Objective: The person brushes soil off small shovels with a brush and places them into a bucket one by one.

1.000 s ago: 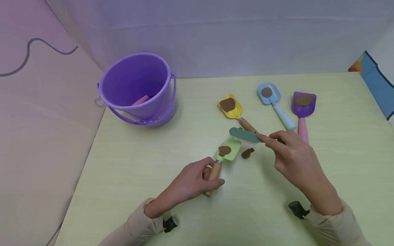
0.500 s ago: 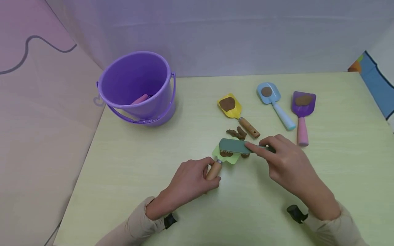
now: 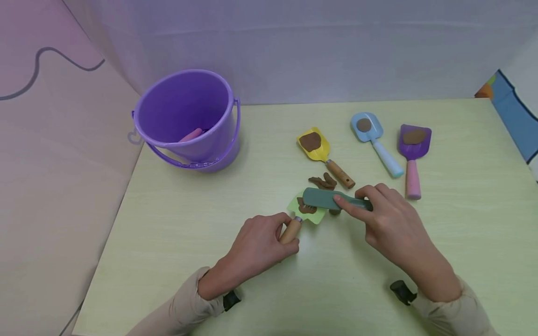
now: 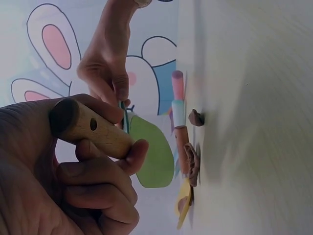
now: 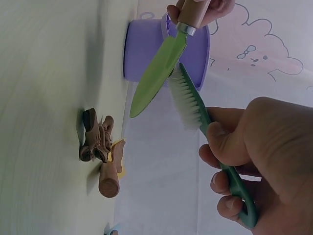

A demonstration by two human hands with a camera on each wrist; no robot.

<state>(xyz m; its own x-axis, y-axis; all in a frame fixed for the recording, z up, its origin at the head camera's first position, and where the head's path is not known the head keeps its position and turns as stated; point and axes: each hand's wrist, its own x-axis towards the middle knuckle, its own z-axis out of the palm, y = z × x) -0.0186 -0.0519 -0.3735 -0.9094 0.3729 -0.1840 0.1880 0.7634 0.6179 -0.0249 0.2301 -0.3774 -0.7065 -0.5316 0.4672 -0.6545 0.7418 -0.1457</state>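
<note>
My left hand (image 3: pixel 258 245) grips the wooden handle of a light green toy shovel (image 3: pixel 318 216), lifted off the table in the left wrist view. A brown patch (image 3: pixel 301 205) lies on its blade. In my right hand (image 3: pixel 392 224) is a green brush (image 3: pixel 321 198), its index finger along the back. The brush's white bristles (image 5: pixel 184 100) face the shovel blade and meet it near the brush tip. Several brown clay-like pieces (image 3: pixel 322 181) lie on the table just behind the brush, one partly hidden under it.
A yellow shovel (image 3: pixel 323 152), a light blue shovel (image 3: pixel 385 157) and a purple shovel with pink handle (image 3: pixel 413 179) lie at the back right, each with a brown patch. A purple bucket (image 3: pixel 227 135) holding something pink (image 3: pixel 191 135) stands at the back left.
The brush has come left and down from beyond the shovel's edge onto its blade, then shifted slightly. The brown pieces behind it have come into view. The left hand has barely moved.
</note>
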